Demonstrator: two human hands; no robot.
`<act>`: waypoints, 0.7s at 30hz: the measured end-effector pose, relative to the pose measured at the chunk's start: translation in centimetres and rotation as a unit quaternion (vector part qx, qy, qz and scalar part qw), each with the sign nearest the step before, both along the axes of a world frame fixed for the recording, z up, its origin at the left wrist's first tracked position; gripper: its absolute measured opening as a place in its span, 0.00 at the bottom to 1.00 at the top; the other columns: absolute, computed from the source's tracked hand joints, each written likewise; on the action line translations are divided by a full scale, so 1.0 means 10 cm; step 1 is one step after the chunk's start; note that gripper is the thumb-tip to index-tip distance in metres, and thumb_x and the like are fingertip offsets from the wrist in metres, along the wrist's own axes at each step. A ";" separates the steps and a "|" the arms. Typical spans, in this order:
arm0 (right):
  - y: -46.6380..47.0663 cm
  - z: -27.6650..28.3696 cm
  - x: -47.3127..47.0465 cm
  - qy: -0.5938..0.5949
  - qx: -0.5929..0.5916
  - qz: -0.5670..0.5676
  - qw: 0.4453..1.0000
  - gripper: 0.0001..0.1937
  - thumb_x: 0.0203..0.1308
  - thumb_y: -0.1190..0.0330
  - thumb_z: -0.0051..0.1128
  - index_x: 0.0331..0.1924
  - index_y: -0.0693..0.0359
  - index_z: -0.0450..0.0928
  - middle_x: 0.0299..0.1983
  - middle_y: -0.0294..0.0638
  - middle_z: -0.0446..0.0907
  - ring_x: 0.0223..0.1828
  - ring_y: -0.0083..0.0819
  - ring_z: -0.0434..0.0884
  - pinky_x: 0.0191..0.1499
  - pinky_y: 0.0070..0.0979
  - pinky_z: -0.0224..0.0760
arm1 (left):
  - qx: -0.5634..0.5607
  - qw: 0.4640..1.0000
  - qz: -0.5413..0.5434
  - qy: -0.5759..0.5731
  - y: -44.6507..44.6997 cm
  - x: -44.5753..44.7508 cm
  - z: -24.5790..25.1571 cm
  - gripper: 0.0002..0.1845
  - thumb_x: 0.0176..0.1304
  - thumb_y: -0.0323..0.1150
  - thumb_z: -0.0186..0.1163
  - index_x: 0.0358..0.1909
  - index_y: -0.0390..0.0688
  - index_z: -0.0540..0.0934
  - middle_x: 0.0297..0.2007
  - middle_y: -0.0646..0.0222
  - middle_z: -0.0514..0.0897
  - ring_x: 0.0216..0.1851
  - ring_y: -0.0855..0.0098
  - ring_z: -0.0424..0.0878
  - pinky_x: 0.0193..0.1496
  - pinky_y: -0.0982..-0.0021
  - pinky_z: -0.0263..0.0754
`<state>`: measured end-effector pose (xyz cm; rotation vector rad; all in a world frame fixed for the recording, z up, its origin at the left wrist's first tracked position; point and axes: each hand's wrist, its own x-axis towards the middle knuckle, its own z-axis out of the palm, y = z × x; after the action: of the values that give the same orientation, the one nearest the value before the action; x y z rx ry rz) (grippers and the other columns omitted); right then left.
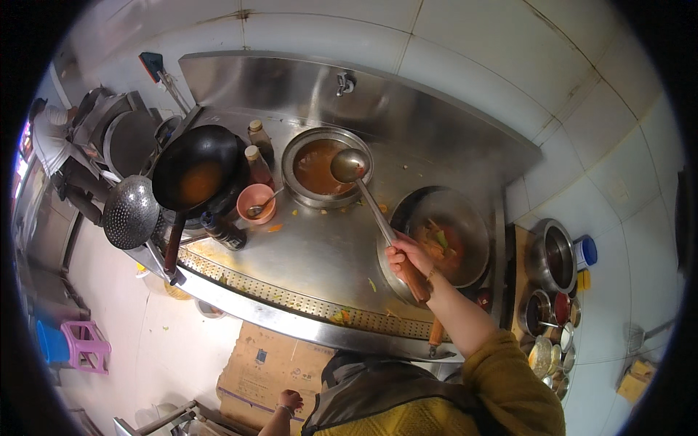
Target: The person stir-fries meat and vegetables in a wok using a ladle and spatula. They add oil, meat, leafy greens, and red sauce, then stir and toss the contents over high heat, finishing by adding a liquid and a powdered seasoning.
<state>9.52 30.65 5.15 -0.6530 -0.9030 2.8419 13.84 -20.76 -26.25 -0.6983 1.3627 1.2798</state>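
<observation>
My right hand (406, 256) grips the wooden handle of a steel ladle (351, 165). The ladle's bowl hangs over the right side of a round metal pot (289, 180) of reddish-brown broth (322, 170). Below my right forearm a steaming wok (476, 248) sits on the range, with red sauce and pieces of vegetable (439, 242) in it. Part of that wok is hidden by the hand and arm. My left hand (292, 400) hangs low beside my apron, over cardboard, its fingers curled and nothing visible in them.
Left on the range are a dark wok (218, 143) with liquid, a perforated skimmer (131, 212), a pink bowl (256, 188) with a spoon, and bottles (223, 231). Seasoning containers (540, 354) line the right side. A tap (344, 83) projects behind. Another person (57, 141) stands far left.
</observation>
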 end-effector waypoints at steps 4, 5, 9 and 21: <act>0.00 -0.04 -0.04 0.048 -0.140 0.002 0.989 0.11 0.63 0.69 0.45 0.49 0.51 0.69 0.27 0.31 0.72 0.19 0.14 0.69 0.23 0.15 0.64 | 0.022 0.997 0.061 -0.048 -0.03 0.17 0.00 0.06 0.52 0.24 0.50 0.31 0.33 0.72 0.17 0.56 0.75 0.13 0.65 0.73 0.13 0.67 0.68; -0.01 -0.01 0.04 0.056 -0.163 0.001 0.985 0.11 0.63 0.68 0.44 0.49 0.51 0.69 0.27 0.31 0.72 0.19 0.14 0.70 0.23 0.15 0.64 | 0.016 0.998 0.049 -0.046 -0.02 0.19 0.01 0.05 0.52 0.24 0.50 0.30 0.33 0.73 0.17 0.57 0.75 0.13 0.66 0.73 0.13 0.67 0.68; -0.07 0.24 0.69 0.073 -0.153 -0.007 0.986 0.13 0.64 0.68 0.43 0.51 0.50 0.69 0.26 0.31 0.71 0.20 0.13 0.71 0.22 0.16 0.65 | 0.026 0.999 -0.002 -0.038 0.05 0.14 -0.02 0.05 0.51 0.24 0.50 0.28 0.33 0.74 0.16 0.59 0.75 0.12 0.68 0.71 0.13 0.69 0.67; -0.38 -0.08 2.64 -0.460 0.487 -0.115 0.734 0.35 0.57 0.78 0.46 0.68 0.48 0.46 0.24 0.36 0.72 0.15 0.21 0.70 0.19 0.20 0.66 | -0.018 0.968 -0.239 0.068 0.44 -0.25 -0.57 0.05 0.52 0.24 0.50 0.27 0.34 0.75 0.16 0.61 0.75 0.12 0.71 0.71 0.13 0.72 0.66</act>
<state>35.88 26.87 4.35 -1.7562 -1.9587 1.2816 11.32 -16.38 -31.95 -0.2788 1.5531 0.9275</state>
